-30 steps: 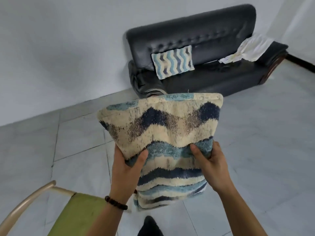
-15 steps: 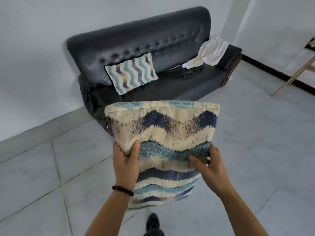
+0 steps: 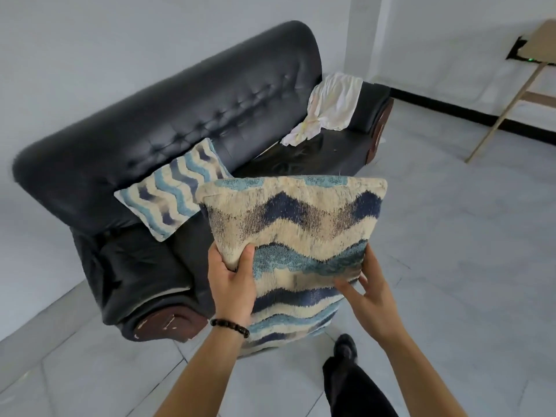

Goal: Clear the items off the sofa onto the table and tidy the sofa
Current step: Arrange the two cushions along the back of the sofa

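A cream-and-blue zigzag woven cushion (image 3: 294, 224) is held upright before a black leather sofa (image 3: 210, 115). Fingers of the left hand (image 3: 231, 284) pinch its left edge; those of the right hand (image 3: 370, 299), spread, clasp the right.

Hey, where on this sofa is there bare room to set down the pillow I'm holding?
The widest bare seat lies between the leaning pillow and the white cloth, partly hidden by the held pillow. A smaller patch sits between that pillow and the near armrest. The far end of the sofa is crowded by the cloth.
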Motion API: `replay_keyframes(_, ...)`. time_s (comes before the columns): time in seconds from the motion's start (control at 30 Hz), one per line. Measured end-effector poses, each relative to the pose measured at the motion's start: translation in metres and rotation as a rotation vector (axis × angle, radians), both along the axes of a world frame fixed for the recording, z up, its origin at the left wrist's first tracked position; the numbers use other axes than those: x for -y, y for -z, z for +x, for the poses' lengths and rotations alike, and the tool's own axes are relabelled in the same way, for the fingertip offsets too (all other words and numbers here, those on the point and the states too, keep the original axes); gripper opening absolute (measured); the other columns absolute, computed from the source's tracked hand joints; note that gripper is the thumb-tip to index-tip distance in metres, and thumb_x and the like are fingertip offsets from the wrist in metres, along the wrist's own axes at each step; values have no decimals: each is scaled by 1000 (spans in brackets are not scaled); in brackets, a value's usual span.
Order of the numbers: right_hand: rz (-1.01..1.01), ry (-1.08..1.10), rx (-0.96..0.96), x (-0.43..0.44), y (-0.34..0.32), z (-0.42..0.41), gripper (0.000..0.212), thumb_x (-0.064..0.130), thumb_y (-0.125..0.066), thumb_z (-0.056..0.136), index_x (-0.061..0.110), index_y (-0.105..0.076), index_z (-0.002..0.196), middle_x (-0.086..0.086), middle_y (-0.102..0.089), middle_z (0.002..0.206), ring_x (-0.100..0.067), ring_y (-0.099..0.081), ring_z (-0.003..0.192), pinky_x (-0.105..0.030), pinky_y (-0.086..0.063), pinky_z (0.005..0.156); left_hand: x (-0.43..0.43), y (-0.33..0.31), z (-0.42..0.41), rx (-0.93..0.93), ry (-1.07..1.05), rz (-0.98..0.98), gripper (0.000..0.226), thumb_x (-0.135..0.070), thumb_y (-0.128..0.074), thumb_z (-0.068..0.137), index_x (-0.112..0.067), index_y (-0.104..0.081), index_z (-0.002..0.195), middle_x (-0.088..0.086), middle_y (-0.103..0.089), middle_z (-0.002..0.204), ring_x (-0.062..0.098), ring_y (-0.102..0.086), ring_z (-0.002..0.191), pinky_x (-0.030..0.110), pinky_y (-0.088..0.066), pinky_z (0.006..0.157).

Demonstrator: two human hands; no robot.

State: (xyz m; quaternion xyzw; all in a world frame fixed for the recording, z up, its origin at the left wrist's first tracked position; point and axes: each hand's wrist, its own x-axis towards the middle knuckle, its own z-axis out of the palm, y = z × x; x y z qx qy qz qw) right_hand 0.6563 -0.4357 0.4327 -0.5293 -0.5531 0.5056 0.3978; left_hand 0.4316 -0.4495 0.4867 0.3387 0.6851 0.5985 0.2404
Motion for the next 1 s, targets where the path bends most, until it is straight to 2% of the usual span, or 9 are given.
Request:
replay_keyframes(0.13, -8, -102, 46, -130, -20, -8, 83, 30, -66, 92, 49, -8, 150, 44, -29, 136, 10, -41, 122, -19, -40, 100, -102, -21, -6, -32, -59, 2, 32, -20, -67, 90, -24, -56, 120, -15, -67, 107, -9, -63, 92, 11, -48, 77)
replay_keyframes(0.27, -128, -140, 51, -242, -21, -26, 96, 29, -72, 89, 30, -4, 158, 14, -25, 159, -6, -31, 141, -35, -36, 113, -179, -37, -25, -13, -130, 41, 31, -19, -66, 91, -19, -56, 121, -15, -67, 104, -9, -63, 86, 6, -46, 70)
replay_keyframes(0.4, -194, -232, 116, -342, 2, -56, 99, 23, -72, 89, 33, 0, 157, 10, -17, 163, -19, -28, 147, -42, -35, 114, -260, -34, -59, 74, -206, 92, 34, -20, -64, 92, -18, -56, 125, -12, -68, 110, -6, -64, 91, 10, -49, 72)
replay_keyframes(0.5, -265, -274, 182, -418, 22, -85, 102, 24, -70, 91, 35, 8, 156, 8, -24, 157, -34, -42, 137, -42, -42, 105, -330, -25, -85, 191, -254, 137, 31, -22, -64, 92, -18, -58, 123, -9, -69, 110, 0, -66, 96, 13, -51, 74)
replay_keyframes(0.63, -342, -313, 157, -519, 37, -124, 101, 18, -65, 95, 40, 13, 154, 14, -17, 163, -21, -42, 135, -25, -41, 97, -425, -18, -123, 367, -264, 187, 33, -23, -64, 91, -23, -60, 123, -7, -69, 118, 12, -65, 111, 37, -52, 95)
replay_keyframes(0.73, -348, -368, 173, -588, 35, -153, 100, 18, -65, 95, 40, 13, 154, 14, -24, 161, -20, -43, 135, -35, -45, 104, -492, -22, -150, 493, -247, 206, 31, -23, -63, 90, -21, -61, 121, -2, -70, 118, 21, -64, 113, 52, -50, 98)
replay_keyframes(0.87, -274, -327, 214, -679, 30, -179, 99, 20, -68, 93, 34, 6, 157, 9, -17, 163, -18, -22, 149, -42, -36, 116, -565, -35, -170, 480, -184, 240, 29, -21, -61, 91, -22, -61, 120, -3, -70, 118, 24, -64, 112, 39, -57, 83)
replay_keyframes(0.93, -260, -339, 217, -724, 34, -183, 108, 27, -76, 86, 37, 5, 157, 15, -10, 164, -12, -18, 150, -36, -32, 117, -597, -38, -179, 454, -120, 221, 29, -28, -68, 89, -29, -64, 118, -5, -70, 116, 19, -67, 100, 36, -57, 76)
replay_keyframes(1.0, -303, -413, 154, -768, 38, -188, 121, 32, -87, 74, 43, 1, 156, 23, -21, 159, -5, -28, 143, -25, -36, 107, -626, -38, -187, 464, -94, 205, 36, -32, -72, 85, -30, -64, 120, -3, -70, 117, 14, -68, 96, 37, -57, 79)
